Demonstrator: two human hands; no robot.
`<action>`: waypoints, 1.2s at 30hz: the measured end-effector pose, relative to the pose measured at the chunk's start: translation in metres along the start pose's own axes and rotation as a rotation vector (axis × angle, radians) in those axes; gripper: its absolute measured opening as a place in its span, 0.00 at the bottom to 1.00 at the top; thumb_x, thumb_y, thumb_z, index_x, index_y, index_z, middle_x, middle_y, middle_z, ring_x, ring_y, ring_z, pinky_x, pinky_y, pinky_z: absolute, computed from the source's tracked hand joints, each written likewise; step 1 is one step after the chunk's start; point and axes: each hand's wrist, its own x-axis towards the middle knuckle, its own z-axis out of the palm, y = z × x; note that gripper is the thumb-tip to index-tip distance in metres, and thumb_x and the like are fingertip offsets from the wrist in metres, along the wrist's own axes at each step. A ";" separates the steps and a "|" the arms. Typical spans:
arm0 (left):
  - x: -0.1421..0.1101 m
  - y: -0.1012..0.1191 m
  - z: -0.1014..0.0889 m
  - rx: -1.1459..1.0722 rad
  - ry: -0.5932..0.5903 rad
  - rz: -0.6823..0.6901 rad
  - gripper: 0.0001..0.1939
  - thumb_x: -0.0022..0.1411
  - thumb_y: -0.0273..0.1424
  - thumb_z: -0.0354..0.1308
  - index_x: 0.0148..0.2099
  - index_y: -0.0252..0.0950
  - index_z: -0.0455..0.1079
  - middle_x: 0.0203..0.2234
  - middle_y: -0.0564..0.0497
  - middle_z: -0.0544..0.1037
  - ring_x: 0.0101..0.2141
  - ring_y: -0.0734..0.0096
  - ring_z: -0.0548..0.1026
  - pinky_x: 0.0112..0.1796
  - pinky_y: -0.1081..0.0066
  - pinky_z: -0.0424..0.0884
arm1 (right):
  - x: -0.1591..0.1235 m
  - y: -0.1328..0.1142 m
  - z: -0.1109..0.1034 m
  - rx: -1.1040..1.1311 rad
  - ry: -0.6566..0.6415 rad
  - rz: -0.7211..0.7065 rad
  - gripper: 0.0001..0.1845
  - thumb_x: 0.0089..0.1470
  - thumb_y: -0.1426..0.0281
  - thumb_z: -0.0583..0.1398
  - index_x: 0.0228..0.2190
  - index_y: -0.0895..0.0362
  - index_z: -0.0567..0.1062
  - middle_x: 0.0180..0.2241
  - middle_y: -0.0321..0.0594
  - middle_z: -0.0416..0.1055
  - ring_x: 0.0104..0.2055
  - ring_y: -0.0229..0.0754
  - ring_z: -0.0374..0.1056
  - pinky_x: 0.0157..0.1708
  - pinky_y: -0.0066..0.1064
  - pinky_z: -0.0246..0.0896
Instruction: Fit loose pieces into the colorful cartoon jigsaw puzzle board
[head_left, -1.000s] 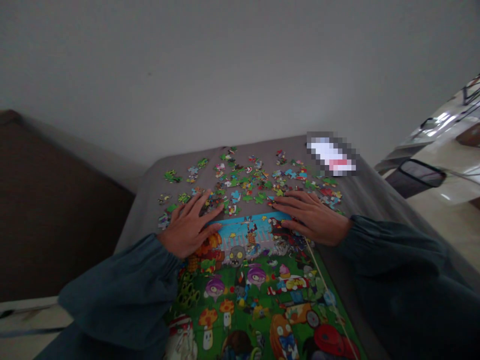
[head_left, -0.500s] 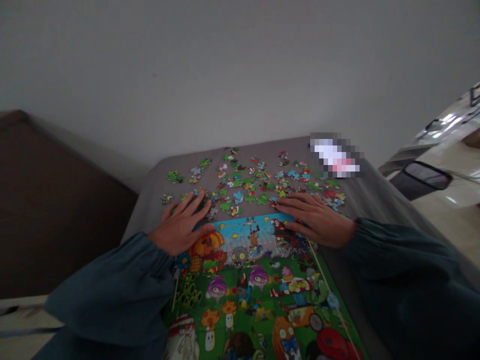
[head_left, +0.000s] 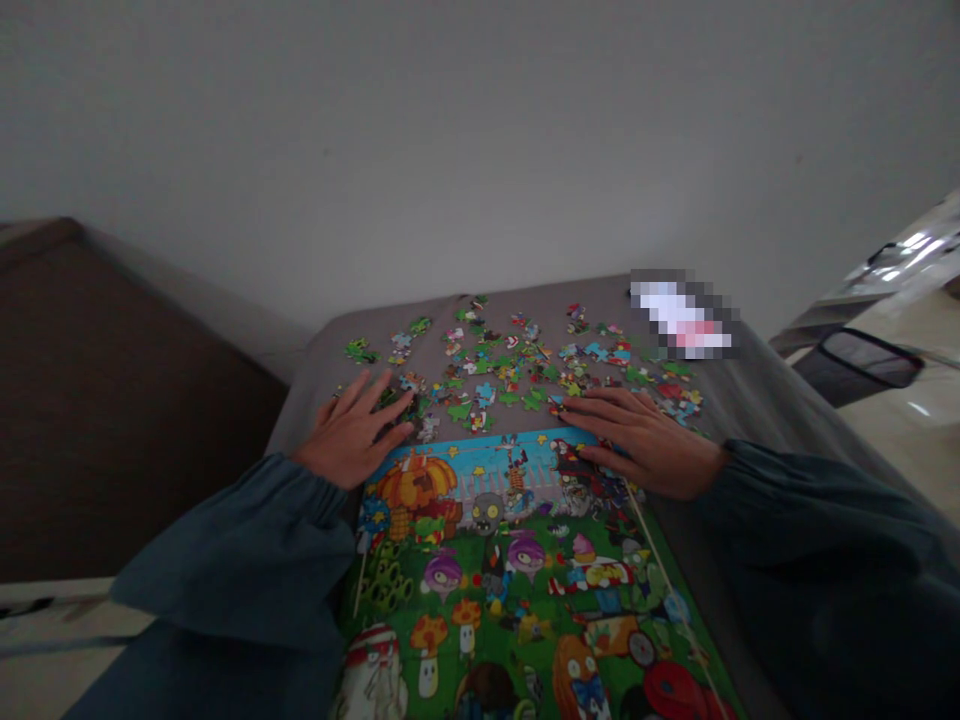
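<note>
A colourful cartoon puzzle picture point(head_left: 487, 580) lies flat on the grey cloth, a pumpkin house and blue sky at its far end. Over its far left corner rests my left hand point(head_left: 356, 430), fingers spread, some of them over loose pieces. My right hand point(head_left: 649, 440) lies across the far right corner with fingers stretched out; its fingertips reach the top edge and a piece or so beside it. Beyond both hands, many loose jigsaw pieces point(head_left: 510, 370) are scattered, mostly green, blue and red. Whatever lies under the palms is hidden.
A blurred-out phone-like object point(head_left: 679, 315) with a lit face sits at the back right of the grey cloth surface point(head_left: 300, 400). Behind stands a plain wall point(head_left: 480, 150). To the left is a dark brown panel point(head_left: 127, 420); at right, a dark-rimmed object point(head_left: 862, 360) near the floor.
My left hand has shifted slightly left and off the pumpkin house, showing more of it. The right hand stays at its corner. The whole view has drifted a little.
</note>
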 end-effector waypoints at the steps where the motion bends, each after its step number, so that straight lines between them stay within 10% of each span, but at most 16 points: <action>1: 0.001 0.003 0.002 0.000 -0.002 -0.020 0.33 0.74 0.50 0.40 0.75 0.48 0.57 0.77 0.49 0.44 0.75 0.40 0.41 0.67 0.37 0.51 | 0.000 0.000 0.000 0.000 0.001 0.000 0.29 0.73 0.55 0.50 0.67 0.52 0.68 0.66 0.43 0.69 0.66 0.57 0.62 0.62 0.55 0.63; 8: 0.000 0.005 0.000 -0.104 0.059 -0.073 0.37 0.76 0.48 0.37 0.79 0.41 0.39 0.77 0.46 0.47 0.76 0.51 0.40 0.69 0.43 0.46 | -0.001 0.001 0.002 0.008 0.006 -0.003 0.29 0.72 0.55 0.51 0.68 0.49 0.66 0.67 0.43 0.68 0.67 0.56 0.61 0.62 0.55 0.62; 17: -0.004 -0.063 -0.025 -0.208 0.546 -0.261 0.26 0.71 0.29 0.42 0.63 0.43 0.72 0.64 0.53 0.73 0.65 0.56 0.67 0.63 0.47 0.60 | 0.000 0.000 0.001 -0.014 0.015 -0.013 0.29 0.73 0.55 0.49 0.67 0.53 0.68 0.66 0.44 0.69 0.66 0.56 0.62 0.62 0.54 0.63; 25: 0.002 -0.068 -0.012 0.018 0.341 -0.106 0.33 0.63 0.17 0.44 0.56 0.51 0.80 0.68 0.59 0.69 0.69 0.54 0.60 0.64 0.43 0.61 | 0.000 0.001 0.003 -0.009 0.015 -0.013 0.29 0.73 0.54 0.50 0.66 0.53 0.69 0.66 0.43 0.69 0.66 0.56 0.62 0.62 0.53 0.63; 30: 0.005 -0.050 -0.004 0.109 0.083 -0.020 0.42 0.56 0.14 0.49 0.62 0.61 0.73 0.73 0.61 0.59 0.73 0.46 0.54 0.63 0.38 0.64 | 0.000 0.001 0.000 -0.008 -0.005 -0.008 0.30 0.73 0.54 0.49 0.67 0.53 0.67 0.67 0.44 0.68 0.66 0.57 0.62 0.62 0.55 0.63; 36: 0.004 -0.035 0.000 0.151 0.051 -0.020 0.44 0.59 0.13 0.46 0.71 0.56 0.63 0.75 0.54 0.55 0.73 0.43 0.51 0.63 0.35 0.64 | 0.001 0.000 -0.001 -0.007 -0.019 -0.004 0.30 0.73 0.54 0.49 0.68 0.54 0.66 0.67 0.44 0.68 0.67 0.57 0.61 0.62 0.55 0.63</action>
